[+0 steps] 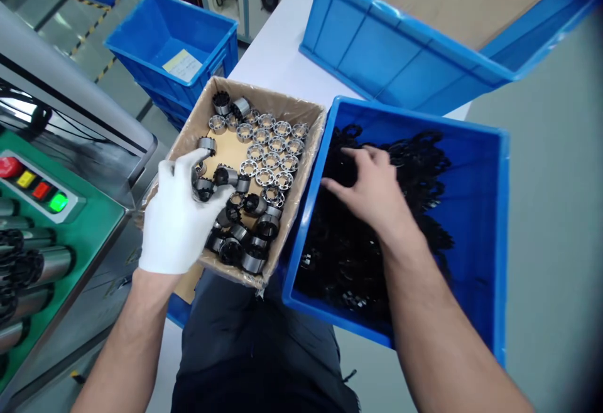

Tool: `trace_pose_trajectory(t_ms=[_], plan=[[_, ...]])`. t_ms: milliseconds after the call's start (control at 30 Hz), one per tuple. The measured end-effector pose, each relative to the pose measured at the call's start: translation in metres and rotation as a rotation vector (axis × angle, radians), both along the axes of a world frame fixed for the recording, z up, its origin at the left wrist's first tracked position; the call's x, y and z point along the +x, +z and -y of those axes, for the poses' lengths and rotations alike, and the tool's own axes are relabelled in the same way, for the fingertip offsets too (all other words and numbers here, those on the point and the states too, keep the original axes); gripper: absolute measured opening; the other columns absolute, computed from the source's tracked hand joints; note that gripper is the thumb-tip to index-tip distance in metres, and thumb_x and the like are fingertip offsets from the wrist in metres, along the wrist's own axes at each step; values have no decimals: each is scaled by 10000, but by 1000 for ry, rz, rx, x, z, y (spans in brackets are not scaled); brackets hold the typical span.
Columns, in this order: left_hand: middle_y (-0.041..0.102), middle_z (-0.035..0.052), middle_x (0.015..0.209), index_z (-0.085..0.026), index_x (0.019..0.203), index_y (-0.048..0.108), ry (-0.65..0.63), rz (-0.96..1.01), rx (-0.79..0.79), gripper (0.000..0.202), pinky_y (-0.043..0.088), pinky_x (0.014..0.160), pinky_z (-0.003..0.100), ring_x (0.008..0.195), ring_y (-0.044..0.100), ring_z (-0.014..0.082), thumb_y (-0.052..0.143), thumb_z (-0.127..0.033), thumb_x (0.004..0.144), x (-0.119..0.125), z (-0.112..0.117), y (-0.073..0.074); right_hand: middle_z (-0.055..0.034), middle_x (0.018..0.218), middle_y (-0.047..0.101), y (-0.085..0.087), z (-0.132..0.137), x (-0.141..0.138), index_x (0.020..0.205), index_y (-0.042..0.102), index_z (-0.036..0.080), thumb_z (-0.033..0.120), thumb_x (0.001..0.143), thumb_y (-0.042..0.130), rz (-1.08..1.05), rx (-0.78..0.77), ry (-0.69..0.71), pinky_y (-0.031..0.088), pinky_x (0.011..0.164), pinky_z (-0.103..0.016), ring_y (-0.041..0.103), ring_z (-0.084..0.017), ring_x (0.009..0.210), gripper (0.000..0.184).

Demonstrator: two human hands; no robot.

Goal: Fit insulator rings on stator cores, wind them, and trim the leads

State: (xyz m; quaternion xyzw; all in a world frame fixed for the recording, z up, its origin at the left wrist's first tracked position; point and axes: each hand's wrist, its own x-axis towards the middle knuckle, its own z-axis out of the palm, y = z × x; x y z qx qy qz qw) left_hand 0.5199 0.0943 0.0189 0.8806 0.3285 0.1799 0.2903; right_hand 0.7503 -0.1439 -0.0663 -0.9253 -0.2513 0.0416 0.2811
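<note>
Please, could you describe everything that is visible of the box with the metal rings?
The box looks like brown cardboard, open at the top, with shiny clear film around its walls. Inside are metal rings: many bare ones lie flat toward the right, while others, fitted with black pieces, sit scattered, some tipped sideways. The gloved left hand reaches over its left side. It sits close beside a blue bin; whether they touch is unclear.

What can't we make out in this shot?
All head view:
Carton contents behind the left hand: hidden by that hand.
Whether the right hand grips anything: lost against the dark black parts.
Any writing on the paper: too small, blurred.
Upper-right bin, far end: cut off by the top edge.
</note>
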Motion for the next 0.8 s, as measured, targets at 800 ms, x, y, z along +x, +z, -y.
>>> trace_pose_trajectory(t_ms=[800], plan=[[594, 2, 1055, -267, 1422, 712, -199, 492, -918, 421, 519, 762, 291, 828, 559, 145, 786, -313, 1010, 21, 53, -40, -185, 1245, 689, -35, -18, -13, 1337, 589, 168, 192, 1021, 666, -153, -352, 256, 612, 982, -473, 738, -347, 1045, 326]])
